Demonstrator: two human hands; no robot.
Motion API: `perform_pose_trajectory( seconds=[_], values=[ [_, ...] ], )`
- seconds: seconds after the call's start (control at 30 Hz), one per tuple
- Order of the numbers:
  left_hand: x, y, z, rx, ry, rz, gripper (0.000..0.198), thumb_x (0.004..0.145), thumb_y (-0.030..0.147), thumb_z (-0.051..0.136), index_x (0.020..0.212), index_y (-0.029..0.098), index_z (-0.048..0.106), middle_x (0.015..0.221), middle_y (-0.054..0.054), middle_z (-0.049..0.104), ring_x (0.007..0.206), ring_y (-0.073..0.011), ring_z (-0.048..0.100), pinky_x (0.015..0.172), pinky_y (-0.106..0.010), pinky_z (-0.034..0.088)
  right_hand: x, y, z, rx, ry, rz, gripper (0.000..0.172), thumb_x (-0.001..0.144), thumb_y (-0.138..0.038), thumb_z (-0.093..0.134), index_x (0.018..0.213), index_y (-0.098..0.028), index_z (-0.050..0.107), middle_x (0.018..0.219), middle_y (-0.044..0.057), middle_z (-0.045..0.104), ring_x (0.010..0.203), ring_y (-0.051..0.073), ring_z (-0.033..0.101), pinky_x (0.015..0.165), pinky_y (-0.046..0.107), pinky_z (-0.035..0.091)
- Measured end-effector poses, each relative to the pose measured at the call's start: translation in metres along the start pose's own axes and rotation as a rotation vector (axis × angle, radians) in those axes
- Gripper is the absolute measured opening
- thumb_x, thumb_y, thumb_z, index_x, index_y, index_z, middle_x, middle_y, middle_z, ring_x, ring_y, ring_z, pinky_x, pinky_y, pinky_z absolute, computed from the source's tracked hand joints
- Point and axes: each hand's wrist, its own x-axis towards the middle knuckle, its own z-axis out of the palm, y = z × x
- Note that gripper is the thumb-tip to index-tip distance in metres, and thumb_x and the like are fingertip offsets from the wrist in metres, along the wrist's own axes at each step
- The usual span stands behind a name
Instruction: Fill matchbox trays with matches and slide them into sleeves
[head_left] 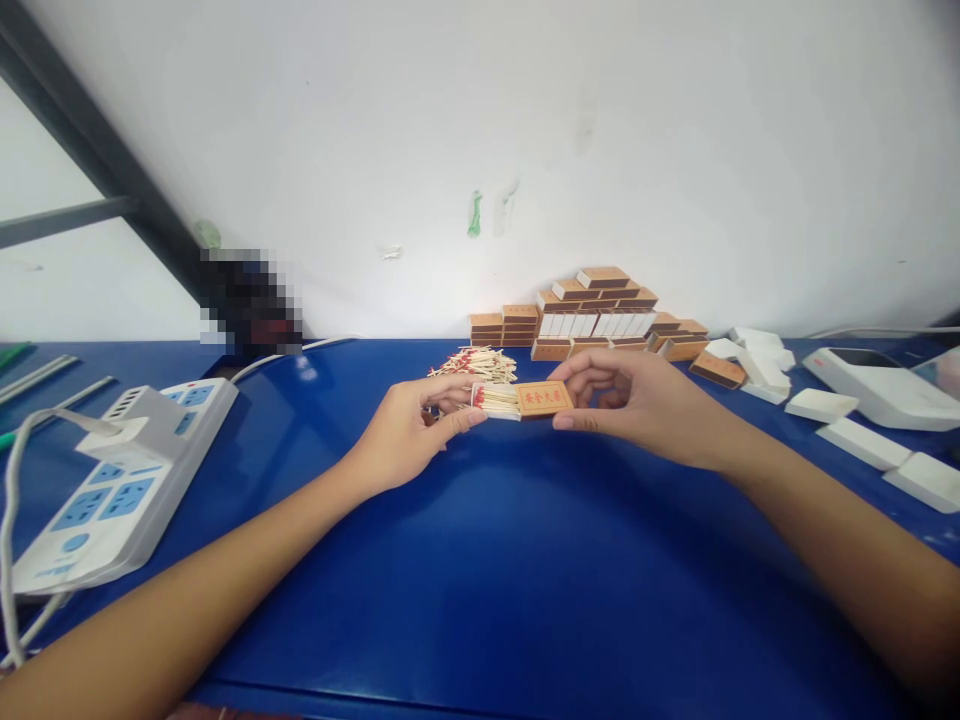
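Observation:
Between both hands a matchbox is held level above the blue table (480, 560), its tray half out of the sleeve. My left hand (416, 425) pinches the left end of the white matchbox tray (501, 414), which is filled with red-tipped matches (499, 398). On the right, my right hand (630, 400) grips the orange matchbox sleeve (544, 398) by its right end, thumb in front and fingers behind. Just behind the box lies a loose pile of matches (480, 362). Part of the left fingers is hidden behind the tray.
Against the wall stands a stack of matchboxes (596, 300). To the right lie a single matchbox (718, 369), several white trays (862, 442) and a white device (885, 385). A white power strip (135, 490) with a plugged-in charger and cables occupies the left side.

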Motion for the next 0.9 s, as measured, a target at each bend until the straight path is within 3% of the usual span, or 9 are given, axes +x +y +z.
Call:
perform_pose_trajectory(
  seconds=[0.2,0.47,0.77,0.9],
  values=[
    [0.0,0.001,0.0,-0.04,0.015,-0.039,0.05,0.09,0.04,0.075,0.134,0.016,0.068,0.108,-0.011,0.078,0.078,-0.0171,0.073,0.05,-0.022,0.057,0.0,-0.002,0.004,0.051,0.028,0.032,0.059,0.066,-0.061,0.09,0.104,-0.021,0.069,0.084,0.005,0.076,0.076,0.021,0.071,0.067,0.033,0.054],
    [-0.001,0.001,-0.001,-0.075,0.038,-0.041,0.051,0.091,0.044,0.075,0.134,0.018,0.068,0.11,-0.011,0.078,0.079,-0.019,0.074,0.049,-0.021,0.058,-0.003,-0.005,0.004,0.043,0.037,-0.006,0.053,0.07,-0.056,0.09,0.104,-0.021,0.069,0.084,0.004,0.075,0.075,0.02,0.07,0.068,0.032,0.054],
    [-0.002,0.002,0.002,-0.1,0.053,-0.045,0.048,0.091,0.043,0.075,0.131,0.017,0.07,0.107,-0.01,0.078,0.076,-0.0173,0.074,0.048,-0.02,0.057,-0.003,-0.007,0.011,0.142,0.048,0.061,0.05,0.066,-0.05,0.093,0.098,-0.022,0.067,0.074,0.002,0.076,0.068,0.019,0.071,0.064,0.03,0.054],
    [-0.002,0.002,0.002,-0.119,0.034,-0.046,0.05,0.091,0.043,0.075,0.133,0.018,0.069,0.108,-0.01,0.078,0.077,-0.0176,0.074,0.049,-0.021,0.058,-0.004,-0.008,0.016,0.162,0.053,0.031,0.05,0.07,-0.051,0.091,0.104,-0.021,0.069,0.075,0.001,0.075,0.066,0.018,0.07,0.063,0.03,0.054]
  ],
)
